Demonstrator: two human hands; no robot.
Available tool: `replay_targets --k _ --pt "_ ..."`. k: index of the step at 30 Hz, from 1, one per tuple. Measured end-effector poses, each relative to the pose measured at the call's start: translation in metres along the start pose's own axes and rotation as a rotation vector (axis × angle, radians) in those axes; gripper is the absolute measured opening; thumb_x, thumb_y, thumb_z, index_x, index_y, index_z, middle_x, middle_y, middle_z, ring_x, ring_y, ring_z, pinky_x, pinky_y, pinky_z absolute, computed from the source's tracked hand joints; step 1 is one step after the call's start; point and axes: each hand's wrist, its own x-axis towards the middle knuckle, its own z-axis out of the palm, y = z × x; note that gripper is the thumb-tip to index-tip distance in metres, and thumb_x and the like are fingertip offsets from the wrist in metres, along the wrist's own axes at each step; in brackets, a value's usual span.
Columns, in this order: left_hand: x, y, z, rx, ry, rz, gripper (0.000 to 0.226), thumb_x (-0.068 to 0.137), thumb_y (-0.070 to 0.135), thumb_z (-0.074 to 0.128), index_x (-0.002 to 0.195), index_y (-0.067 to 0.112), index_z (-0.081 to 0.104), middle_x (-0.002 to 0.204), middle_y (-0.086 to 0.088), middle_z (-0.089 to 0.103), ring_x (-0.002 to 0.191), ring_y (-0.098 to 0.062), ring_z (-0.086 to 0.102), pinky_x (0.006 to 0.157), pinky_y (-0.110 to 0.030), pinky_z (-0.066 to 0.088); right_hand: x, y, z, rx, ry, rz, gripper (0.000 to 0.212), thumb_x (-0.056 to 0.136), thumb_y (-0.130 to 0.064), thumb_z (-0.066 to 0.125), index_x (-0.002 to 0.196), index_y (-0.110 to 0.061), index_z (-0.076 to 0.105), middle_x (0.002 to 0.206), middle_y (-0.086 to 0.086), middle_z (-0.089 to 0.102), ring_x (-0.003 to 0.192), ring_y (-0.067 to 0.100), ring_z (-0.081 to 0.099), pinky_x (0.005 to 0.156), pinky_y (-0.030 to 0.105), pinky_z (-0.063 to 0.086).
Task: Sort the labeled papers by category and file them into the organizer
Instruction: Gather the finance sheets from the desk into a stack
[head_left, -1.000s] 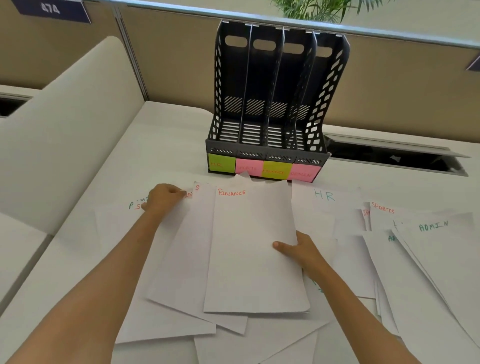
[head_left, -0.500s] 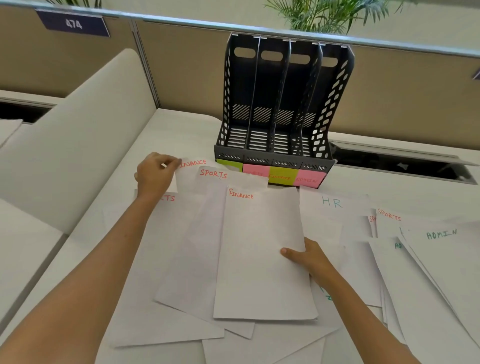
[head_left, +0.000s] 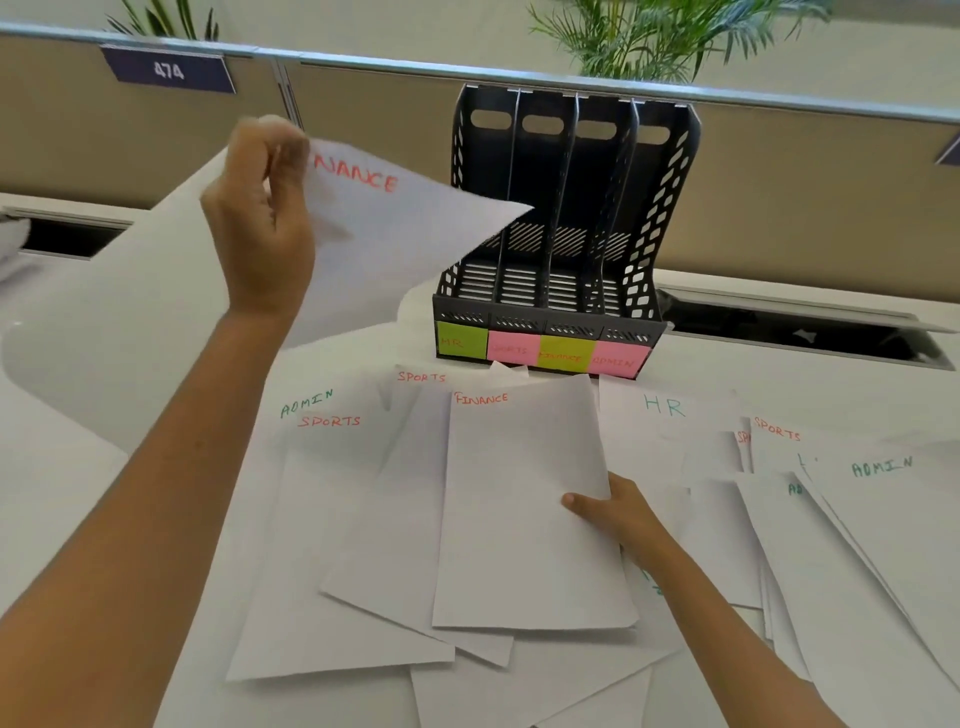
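Note:
My left hand pinches the top corner of a white sheet marked FINANCE and holds it in the air, left of the black four-slot organizer. The organizer's front carries sticky labels HR, SPORTS, FINANCE and ADMIN; its slots look empty. My right hand grips the right edge of a second FINANCE sheet lying on the pile, thumb on top. Around it lie several sheets marked SPORTS, ADMIN and HR.
The papers cover a white desk. A tan partition with a number plate runs behind the organizer. A dark cable slot opens in the desk to the organizer's right, another at far left. Plants stand beyond the partition.
My left hand has lifted a FINANCE sheet off the pile and raised it up to the left of the organizer, uncovering ADMIN and SPORTS sheets. My right hand stays on the other FINANCE sheet.

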Motion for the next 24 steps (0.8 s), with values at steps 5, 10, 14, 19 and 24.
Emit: replay_targets --k 5,10,14,19,24 --pt "0.024 0.029 0.008 -0.164 0.088 0.037 0.014 0.101 0.017 0.046 0.092 0.026 0.049 0.08 0.022 0.051 0.074 0.0 0.046 0.072 -0.02 0.04 0.001 0.001 0.0 0.005 -0.009 0.014 0.047 0.074 -0.029 0.08 0.116 -0.015 0.061 0.108 0.004 0.07 0.095 0.026 0.068 0.084 0.043 0.057" --pt "0.027 0.041 0.023 -0.25 0.051 -0.12 0.011 0.1 0.022 0.044 0.09 0.024 0.047 0.078 0.017 0.049 0.071 -0.007 0.047 0.063 -0.025 0.043 0.002 0.002 0.001 -0.009 0.002 -0.01 0.043 0.075 -0.028 0.079 0.113 -0.015 0.062 0.11 0.006 0.069 0.097 0.026 0.067 0.088 0.045 0.055" --pt "-0.004 0.029 0.045 -0.141 -0.161 -0.274 0.017 0.098 0.02 0.044 0.085 0.03 0.047 0.073 0.016 0.048 0.063 0.008 0.047 0.062 -0.014 0.038 0.0 0.002 0.002 -0.049 0.035 -0.086 0.039 0.08 -0.028 0.073 0.116 -0.023 0.058 0.112 -0.003 0.066 0.096 0.012 0.064 0.077 0.029 0.053" --pt "-0.096 -0.002 0.081 0.026 -0.443 -0.519 0.016 0.1 0.015 0.044 0.094 0.008 0.057 0.08 -0.015 0.06 0.07 -0.014 0.05 0.066 -0.033 0.038 -0.001 0.002 -0.003 0.02 0.001 -0.052 0.026 0.085 -0.044 0.061 0.11 -0.038 0.062 0.116 -0.008 0.068 0.102 0.011 0.065 0.082 0.029 0.053" --pt "-0.173 -0.026 0.096 0.118 -0.516 -0.809 0.023 0.102 0.018 0.038 0.102 0.001 0.054 0.088 -0.008 0.058 0.081 -0.022 0.05 0.063 -0.027 0.031 0.001 0.001 -0.008 0.292 -0.02 0.168 0.066 0.071 -0.083 0.044 0.107 -0.034 0.069 0.107 -0.001 0.074 0.099 0.02 0.07 0.087 0.038 0.054"
